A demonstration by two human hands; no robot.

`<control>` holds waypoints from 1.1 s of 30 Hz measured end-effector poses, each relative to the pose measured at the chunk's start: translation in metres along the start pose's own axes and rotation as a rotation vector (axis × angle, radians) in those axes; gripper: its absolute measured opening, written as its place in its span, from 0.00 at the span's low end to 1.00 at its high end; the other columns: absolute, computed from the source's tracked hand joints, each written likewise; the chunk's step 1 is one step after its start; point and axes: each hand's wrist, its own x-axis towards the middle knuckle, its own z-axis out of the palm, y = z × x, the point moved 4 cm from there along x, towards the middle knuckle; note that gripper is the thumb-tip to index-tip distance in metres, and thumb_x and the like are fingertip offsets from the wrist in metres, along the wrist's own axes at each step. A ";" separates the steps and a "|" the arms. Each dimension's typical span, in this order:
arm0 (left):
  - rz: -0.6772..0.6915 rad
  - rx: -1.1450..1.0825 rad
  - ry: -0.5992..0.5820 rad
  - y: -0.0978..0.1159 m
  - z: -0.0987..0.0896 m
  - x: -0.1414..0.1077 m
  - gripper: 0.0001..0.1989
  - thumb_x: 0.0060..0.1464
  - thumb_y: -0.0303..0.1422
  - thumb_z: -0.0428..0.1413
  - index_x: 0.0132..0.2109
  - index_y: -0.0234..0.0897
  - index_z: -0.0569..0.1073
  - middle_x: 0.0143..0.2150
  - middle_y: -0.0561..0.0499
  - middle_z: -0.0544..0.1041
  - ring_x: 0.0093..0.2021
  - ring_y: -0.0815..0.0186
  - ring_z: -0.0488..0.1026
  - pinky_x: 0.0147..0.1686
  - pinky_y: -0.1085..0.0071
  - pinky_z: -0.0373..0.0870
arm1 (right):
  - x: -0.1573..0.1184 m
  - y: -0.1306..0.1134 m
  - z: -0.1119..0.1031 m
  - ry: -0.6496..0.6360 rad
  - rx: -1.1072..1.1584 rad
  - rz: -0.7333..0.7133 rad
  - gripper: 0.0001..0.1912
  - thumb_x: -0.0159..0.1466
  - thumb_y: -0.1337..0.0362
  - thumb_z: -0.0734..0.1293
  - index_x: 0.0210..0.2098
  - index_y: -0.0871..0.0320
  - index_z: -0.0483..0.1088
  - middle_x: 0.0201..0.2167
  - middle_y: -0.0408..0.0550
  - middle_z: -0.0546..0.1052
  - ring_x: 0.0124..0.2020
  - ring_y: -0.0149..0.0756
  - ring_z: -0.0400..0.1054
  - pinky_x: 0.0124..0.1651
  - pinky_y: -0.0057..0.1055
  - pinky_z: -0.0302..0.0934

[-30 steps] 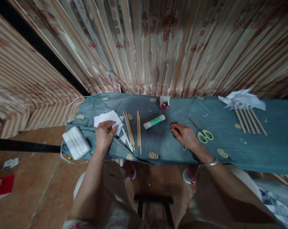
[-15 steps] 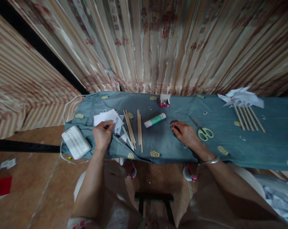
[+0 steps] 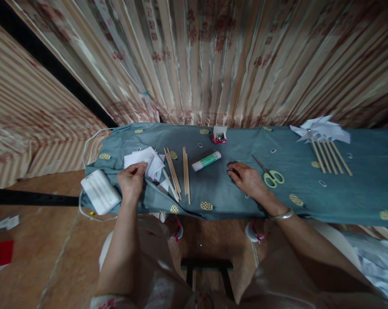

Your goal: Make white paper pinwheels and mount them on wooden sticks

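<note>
My left hand (image 3: 131, 178) is closed in a pinch on a sheet of white paper (image 3: 148, 161), above a loose pile of white paper pieces (image 3: 145, 153). To the right of the pile lie thin wooden sticks (image 3: 172, 168), and a second group of sticks (image 3: 186, 174) beside them. My right hand (image 3: 245, 177) rests on the cloth with its fingers loosely bent and a gap between thumb and forefinger; I see nothing in it. Between my hands lies a glue stick (image 3: 206, 161) with a green label. Scissors (image 3: 271, 177) with pale green handles are just right of my right hand.
A small red box (image 3: 219, 137) of metal pins stands open at the back. Paper pinwheels on sticks (image 3: 325, 133) lie at the right. A white power strip (image 3: 100, 192) sits at the left edge of the blue-grey tablecloth (image 3: 226, 195). Behind hangs a striped curtain (image 3: 206, 64).
My left hand has moved slightly left, and more of the paper in its pinch shows. My right hand stays in place on the cloth. The whole view has shifted a little.
</note>
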 end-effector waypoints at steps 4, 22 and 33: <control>0.046 -0.065 0.118 0.005 -0.007 0.003 0.08 0.40 0.34 0.62 0.29 0.33 0.79 0.25 0.53 0.78 0.27 0.66 0.72 0.35 0.69 0.71 | 0.000 -0.001 -0.002 0.000 0.023 0.017 0.14 0.67 0.63 0.62 0.46 0.60 0.76 0.45 0.56 0.81 0.46 0.47 0.77 0.51 0.43 0.70; 1.051 0.036 -0.685 0.080 0.118 -0.177 0.07 0.64 0.26 0.54 0.42 0.34 0.78 0.41 0.44 0.83 0.42 0.62 0.81 0.44 0.66 0.80 | -0.024 0.013 -0.055 0.099 0.124 0.187 0.13 0.66 0.60 0.63 0.44 0.57 0.77 0.38 0.50 0.84 0.38 0.42 0.79 0.46 0.37 0.71; 1.129 0.157 -0.822 0.046 0.119 -0.204 0.10 0.64 0.27 0.54 0.51 0.32 0.75 0.51 0.40 0.79 0.54 0.57 0.75 0.52 0.58 0.78 | -0.056 -0.030 -0.016 0.025 0.183 -0.053 0.10 0.67 0.66 0.65 0.45 0.57 0.76 0.48 0.54 0.80 0.51 0.44 0.73 0.56 0.45 0.69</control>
